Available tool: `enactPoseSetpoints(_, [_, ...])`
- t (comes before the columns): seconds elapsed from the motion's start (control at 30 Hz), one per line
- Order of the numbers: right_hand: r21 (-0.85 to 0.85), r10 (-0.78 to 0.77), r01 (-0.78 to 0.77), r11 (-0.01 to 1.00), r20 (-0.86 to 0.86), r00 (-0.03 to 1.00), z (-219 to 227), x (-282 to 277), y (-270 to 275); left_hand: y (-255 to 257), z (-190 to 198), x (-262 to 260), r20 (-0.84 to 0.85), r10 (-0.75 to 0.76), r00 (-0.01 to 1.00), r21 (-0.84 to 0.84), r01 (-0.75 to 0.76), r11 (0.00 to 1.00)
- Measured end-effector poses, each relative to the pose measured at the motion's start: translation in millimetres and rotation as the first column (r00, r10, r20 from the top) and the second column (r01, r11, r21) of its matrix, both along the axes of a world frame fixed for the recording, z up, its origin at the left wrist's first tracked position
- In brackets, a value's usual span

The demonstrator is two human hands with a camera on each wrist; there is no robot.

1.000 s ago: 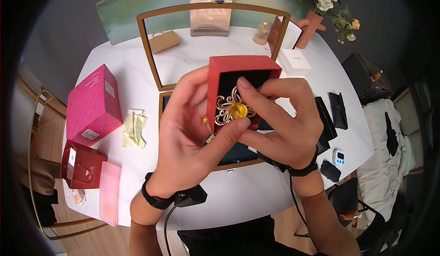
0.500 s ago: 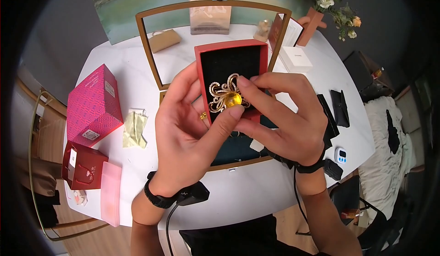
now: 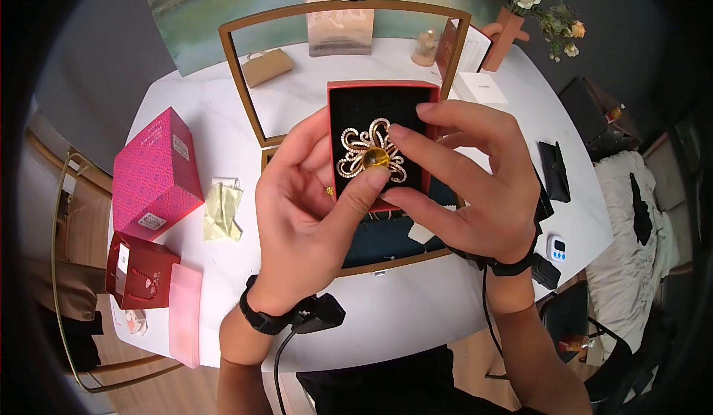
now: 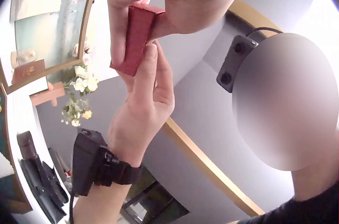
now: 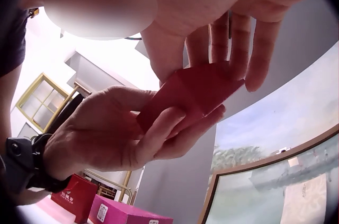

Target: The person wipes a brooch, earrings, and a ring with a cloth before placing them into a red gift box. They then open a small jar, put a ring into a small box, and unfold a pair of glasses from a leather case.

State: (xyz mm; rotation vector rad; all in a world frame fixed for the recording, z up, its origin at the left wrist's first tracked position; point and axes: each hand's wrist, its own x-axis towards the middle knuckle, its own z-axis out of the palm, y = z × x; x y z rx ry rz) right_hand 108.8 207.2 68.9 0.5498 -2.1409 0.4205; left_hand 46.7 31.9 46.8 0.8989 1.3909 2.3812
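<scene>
My left hand (image 3: 297, 222) grips a small red jewellery box (image 3: 382, 85), held up with its black-lined inside facing me. In the box lies a gold brooch (image 3: 362, 146) of looped, stone-studded petals around a round yellow stone (image 3: 377, 159). The left thumb rests over the stone's lower edge. At the box's right side is my right hand (image 3: 483, 185), its index fingertip at a petal and its thumb at the lower corner, with a gap between them. In the left wrist view the box (image 4: 139, 38) shows edge-on; the right wrist view shows its underside (image 5: 185, 97).
A wood-framed glass lid (image 3: 230, 66) stands raised behind the hands, its dark green case below partly hidden. Left on the white table (image 3: 334, 341) are a pink patterned box (image 3: 152, 177), a red gift bag (image 3: 145, 270) and a pale cloth (image 3: 221, 211). Black pouches (image 3: 553, 170) lie right.
The box has tipped so its inside faces me more fully. The right fingers have spread apart and drawn toward the box's right edge, uncovering more of the brooch.
</scene>
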Motion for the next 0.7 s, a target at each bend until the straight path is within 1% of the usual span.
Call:
enactPoseSetpoints(0.03, [-0.023, 0.034, -0.034, 0.999, -0.018, 0.999, -2, -3, 1, 0, 0, -2, 0.033, -0.026, 0.999, 0.008, 0.025, 1.000])
enactPoseSetpoints(0.07, [-0.024, 0.034, -0.035, 0.999, -0.019, 0.999, -3, -4, 2, 0, -1, -4, 0.032, -0.025, 0.999, 0.007, 0.025, 1.000])
enactPoseSetpoints(0.13, [-0.031, 0.058, -0.057, 0.998, 0.032, 0.998, -4, -5, 3, 0, -3, -9, 0.062, -0.039, 0.997, -0.007, 0.039, 0.999])
enactPoseSetpoints(0.17, [-0.034, 0.056, -0.055, 0.998, 0.031, 0.998, -3, -5, 2, 2, -3, -10, 0.062, -0.040, 0.997, -0.010, 0.041, 0.999])
enactPoseSetpoints(0.23, [-0.072, 0.043, -0.035, 0.997, 0.111, 0.993, -4, -6, 0, 5, -3, -11, 0.150, -0.069, 0.986, 0.055, 0.061, 0.997])
enactPoseSetpoints(0.3, [-0.101, 0.022, -0.009, 0.995, 0.132, 0.991, -6, -8, -1, 4, -3, -11, 0.138, -0.057, 0.989, 0.031, 0.054, 0.998])
enactPoseSetpoints(0.37, [-0.129, 0.003, 0.017, 0.992, 0.157, 0.988, -8, -9, 0, 1, 1, -14, 0.313, -0.188, 0.931, 0.116, 0.159, 0.981])
enactPoseSetpoints(0.43, [-0.140, 0.007, 0.015, 0.990, 0.155, 0.988, -9, -11, 1, -1, -1, -18, 0.296, -0.206, 0.933, 0.120, 0.178, 0.977])
enactPoseSetpoints(0.5, [-0.142, 0.007, 0.016, 0.990, 0.157, 0.988, -10, -12, 1, -2, -3, -21, 0.335, -0.300, 0.893, 0.247, 0.223, 0.943])
enactPoseSetpoints(0.53, [-0.145, 0.007, 0.017, 0.989, 0.158, 0.987, -11, -12, 1, -1, -3, -20, 0.299, -0.258, 0.919, 0.206, 0.202, 0.957])
enactPoseSetpoints(0.57, [-0.146, 0.007, 0.017, 0.989, 0.158, 0.987, -10, -11, 0, 0, -3, -18, 0.300, -0.258, 0.919, 0.206, 0.202, 0.957])
enactPoseSetpoints(0.63, [-0.141, -0.005, 0.030, 0.990, 0.173, 0.985, -7, -9, -2, 3, -1, -16, 0.306, -0.148, 0.940, 0.095, 0.125, 0.988])
enactPoseSetpoints(0.7, [-0.151, -0.011, 0.032, 0.988, 0.142, 0.990, -7, -10, -3, 4, -2, -14, 0.301, -0.127, 0.945, 0.085, 0.106, 0.991])
